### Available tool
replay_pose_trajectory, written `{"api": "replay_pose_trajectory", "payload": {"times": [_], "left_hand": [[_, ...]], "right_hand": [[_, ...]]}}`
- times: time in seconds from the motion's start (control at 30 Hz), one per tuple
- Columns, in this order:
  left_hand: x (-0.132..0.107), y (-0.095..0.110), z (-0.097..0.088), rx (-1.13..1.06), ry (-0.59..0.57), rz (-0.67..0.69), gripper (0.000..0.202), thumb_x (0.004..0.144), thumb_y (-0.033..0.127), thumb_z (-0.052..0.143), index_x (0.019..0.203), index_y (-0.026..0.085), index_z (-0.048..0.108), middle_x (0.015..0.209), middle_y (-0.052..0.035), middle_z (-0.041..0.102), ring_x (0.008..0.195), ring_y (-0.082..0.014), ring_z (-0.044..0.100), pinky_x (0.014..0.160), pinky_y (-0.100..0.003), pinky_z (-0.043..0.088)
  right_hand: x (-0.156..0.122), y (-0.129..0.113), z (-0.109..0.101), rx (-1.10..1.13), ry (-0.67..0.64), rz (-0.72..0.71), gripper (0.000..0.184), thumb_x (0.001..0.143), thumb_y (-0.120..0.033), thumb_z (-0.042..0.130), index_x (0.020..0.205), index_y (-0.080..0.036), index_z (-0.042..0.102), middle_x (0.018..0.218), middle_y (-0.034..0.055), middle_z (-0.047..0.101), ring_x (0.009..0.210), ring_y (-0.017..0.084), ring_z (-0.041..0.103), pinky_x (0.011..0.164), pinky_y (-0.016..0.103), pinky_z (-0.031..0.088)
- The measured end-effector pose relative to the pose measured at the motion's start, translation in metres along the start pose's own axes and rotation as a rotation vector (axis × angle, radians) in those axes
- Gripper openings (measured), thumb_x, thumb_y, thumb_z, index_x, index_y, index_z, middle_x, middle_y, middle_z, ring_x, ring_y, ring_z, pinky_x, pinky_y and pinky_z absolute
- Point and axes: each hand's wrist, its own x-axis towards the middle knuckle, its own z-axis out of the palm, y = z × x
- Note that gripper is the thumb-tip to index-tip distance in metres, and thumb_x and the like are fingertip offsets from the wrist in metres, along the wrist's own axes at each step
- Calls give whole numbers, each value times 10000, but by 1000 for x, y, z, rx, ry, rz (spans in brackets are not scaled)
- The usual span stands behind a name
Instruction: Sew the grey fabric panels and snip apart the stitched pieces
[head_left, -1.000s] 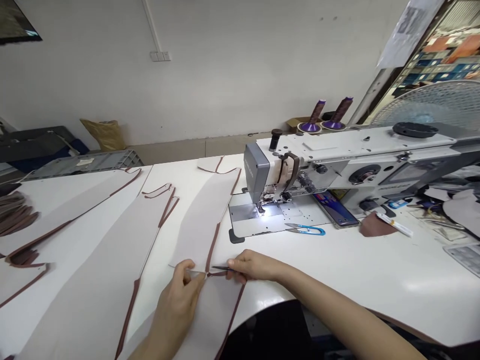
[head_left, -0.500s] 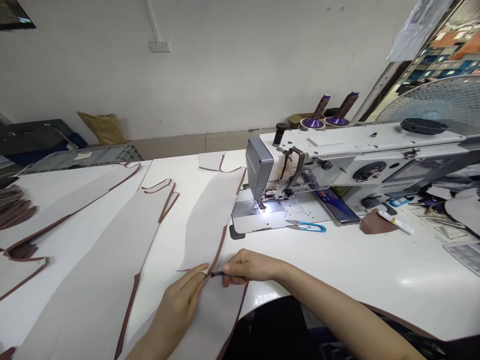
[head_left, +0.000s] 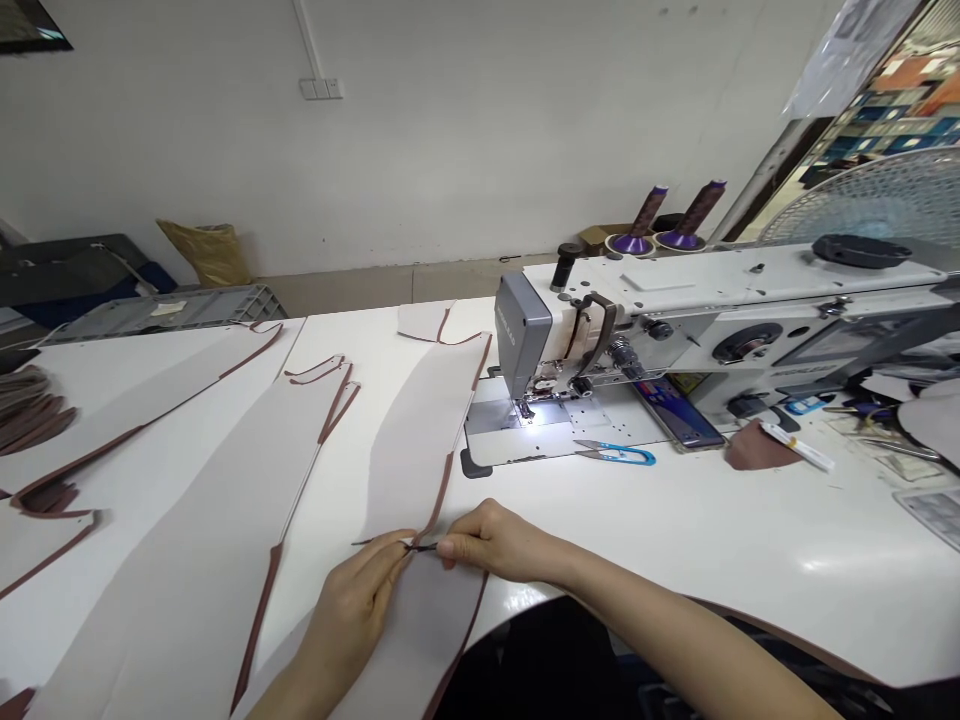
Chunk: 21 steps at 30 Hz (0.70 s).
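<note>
My left hand [head_left: 349, 610] pinches the edge of a pale grey fabric panel [head_left: 409, 470] where its brown binding [head_left: 439, 500] ends. Close beside it, my right hand [head_left: 499, 545] holds a thin dark strip [head_left: 424, 547] between finger and thumb. The strip may be a binding end, but it is too thin to tell for certain. Both hands rest over the panel near the white table's front edge, and their fingertips almost meet. Part of the panel lies hidden under my left hand.
More brown-edged panels [head_left: 195, 540] lie to the left, by coiled brown strips [head_left: 26, 415]. A white sewing machine [head_left: 525, 340] stands ahead right, with blue-handled thread snips [head_left: 615, 454], a phone [head_left: 679, 415], and a brown fabric scrap [head_left: 754, 447] beside it.
My right hand has moved slightly left, closer to my left hand. The strip between them looks shorter. The whole view has shifted slightly as my head turned.
</note>
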Motion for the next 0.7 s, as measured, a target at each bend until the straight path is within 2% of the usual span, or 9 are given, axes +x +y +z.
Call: {"api": "replay_pose_trajectory", "payload": {"times": [0.2,0.33,0.4,0.47,0.57,0.63,0.7], "left_hand": [[-1,-3,1,4,0,10,235,876,124,454,992,197,644,965,-37,706,884,-132,673,797,-187,558],[-3,-5,-5,35,9,-3,248,887,152,435,985,218,653,954,-35,713,873,-142,680,790,-201,564],[-4,-3,-5,46,20,0,247,890,157,433,987,222,651,951,-37,715,872,-142,682,790,-199,562],[-5,1,-1,39,36,20,239,890,156,439,993,222,644,957,-38,716,874,-140,682,791,-191,559],[-11,7,1,24,15,51,229,899,180,438,1011,227,633,971,-30,716,875,-140,682,789,-186,559],[-22,4,-14,65,-9,22,212,902,249,456,1020,260,632,947,5,722,810,-136,693,744,-175,570],[-36,-9,-49,185,25,-78,195,881,337,493,1002,312,644,875,54,729,698,-132,695,634,-166,580]], "right_hand": [[-2,4,1,88,11,62,500,842,-597,503,722,-152,695,536,-28,464,507,90,365,484,213,283],[-4,10,-13,261,-44,65,540,787,-660,528,792,-143,685,553,-35,453,501,83,350,481,209,275],[5,14,-22,297,65,137,561,774,-673,522,829,-132,660,566,-26,490,469,79,347,455,208,261],[24,18,-26,263,288,261,515,797,-632,509,816,-130,623,580,-2,541,455,88,370,449,213,268],[60,25,-23,205,584,312,265,811,-412,568,778,-149,572,657,18,587,553,124,473,523,223,330],[78,30,-20,145,667,267,84,772,-238,574,756,-165,536,707,11,581,644,145,512,579,227,344],[87,34,-17,47,674,248,76,741,-153,549,711,-182,485,688,-6,543,667,152,501,591,231,330]]}}
